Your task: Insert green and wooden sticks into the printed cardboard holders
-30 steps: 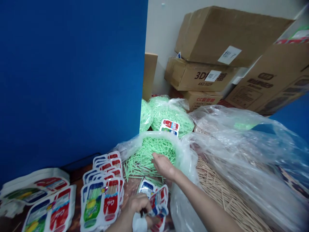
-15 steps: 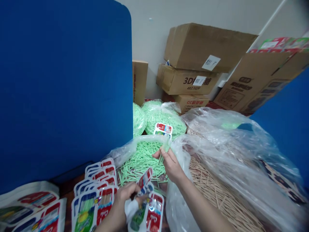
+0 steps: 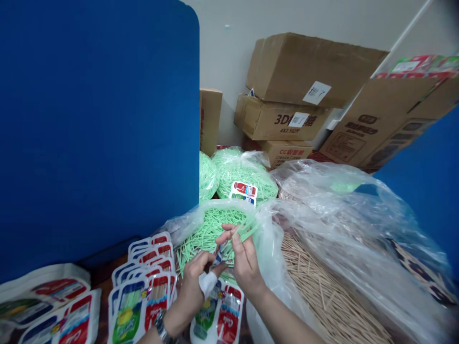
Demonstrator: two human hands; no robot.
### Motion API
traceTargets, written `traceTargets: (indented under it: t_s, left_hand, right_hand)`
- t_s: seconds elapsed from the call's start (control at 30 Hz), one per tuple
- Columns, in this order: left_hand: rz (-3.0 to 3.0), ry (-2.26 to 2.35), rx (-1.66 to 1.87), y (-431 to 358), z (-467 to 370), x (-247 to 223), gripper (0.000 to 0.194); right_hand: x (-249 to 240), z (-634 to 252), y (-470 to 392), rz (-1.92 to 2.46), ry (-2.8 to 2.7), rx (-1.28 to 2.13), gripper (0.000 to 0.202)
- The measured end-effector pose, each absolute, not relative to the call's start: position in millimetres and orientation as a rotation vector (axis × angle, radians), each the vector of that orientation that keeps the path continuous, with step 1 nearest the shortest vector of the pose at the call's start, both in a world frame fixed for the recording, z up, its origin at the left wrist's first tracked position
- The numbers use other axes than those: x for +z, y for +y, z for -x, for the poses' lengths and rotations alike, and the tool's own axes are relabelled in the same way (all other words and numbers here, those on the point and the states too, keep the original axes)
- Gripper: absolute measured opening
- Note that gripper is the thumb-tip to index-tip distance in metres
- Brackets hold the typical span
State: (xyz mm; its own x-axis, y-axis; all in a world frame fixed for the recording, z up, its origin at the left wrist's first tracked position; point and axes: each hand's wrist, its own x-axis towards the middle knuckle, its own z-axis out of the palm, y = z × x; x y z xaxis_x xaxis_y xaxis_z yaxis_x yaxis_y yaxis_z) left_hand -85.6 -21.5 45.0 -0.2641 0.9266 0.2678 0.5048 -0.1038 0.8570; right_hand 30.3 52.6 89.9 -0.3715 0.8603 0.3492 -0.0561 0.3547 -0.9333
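My right hand [image 3: 247, 265] pinches a small bundle of thin green candy sticks [image 3: 246, 231], tilted up to the right. Close beside it, my left hand [image 3: 195, 277] is closed on a printed pouch [image 3: 219, 253], mostly hidden by the fingers. Something white [image 3: 208, 283] wraps one left finger. Below the hands lies a flat bottle-shaped pouch [image 3: 229, 313] with green and red halves. Behind them an open clear bag holds loose green sticks [image 3: 201, 234]. Whether the bundle's lower ends are inside the held pouch, I cannot tell.
Overlapping filled pouches [image 3: 141, 296] lie to the left, with larger stacked packs [image 3: 60, 315] farther left. Brown sticks [image 3: 319, 286] fill an open plastic bag [image 3: 344, 220] on the right. Cartons [image 3: 287, 114] are stacked at the back; a blue panel [image 3: 96, 134] stands left.
My right hand has come down and left with the green sticks, up to the left hand. My left hand has moved slightly right and up with its pouch.
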Motion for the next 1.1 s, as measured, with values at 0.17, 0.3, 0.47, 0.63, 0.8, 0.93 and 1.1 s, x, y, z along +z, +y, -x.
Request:
traceTargets:
  t_s: [0.17, 0.3, 0.47, 0.63, 0.8, 0.93, 1.1]
  left_hand:
    - [-1.553, 1.754, 1.339, -20, 85, 41, 0.02]
    - [-1.472, 1.754, 1.341, -19, 83, 37, 0.024]
    - [-1.363, 1.777, 1.339, -18, 82, 33, 0.026]
    - [-1.522, 1.792, 1.371, -16, 84, 40, 0.022]
    - [-1.83, 1.775, 1.378, -15, 92, 50, 0.009]
    - [-2.043, 1.761, 1.373, -15, 100, 49, 0.012]
    - [-2.085, 1.774, 1.377, -15, 103, 45, 0.009]
  right_hand:
    - [90, -28, 53, 0.735, -1.631, 1.152, 0.034]
    - [90, -27, 53, 0.749, -1.623, 1.156, 0.032]
    - [82, -29, 50, 0.814, -1.618, 1.179, 0.034]
    - [72, -30, 47, 0.842, -1.699, 1.186, 0.04]
    - [60, -32, 46, 0.821, -1.772, 1.16, 0.047]
    - [63, -41, 53, 0.724, -1.958, 1.032, 0.031]
    - [75, -49, 64, 0.655, -2.086, 0.924, 0.027]
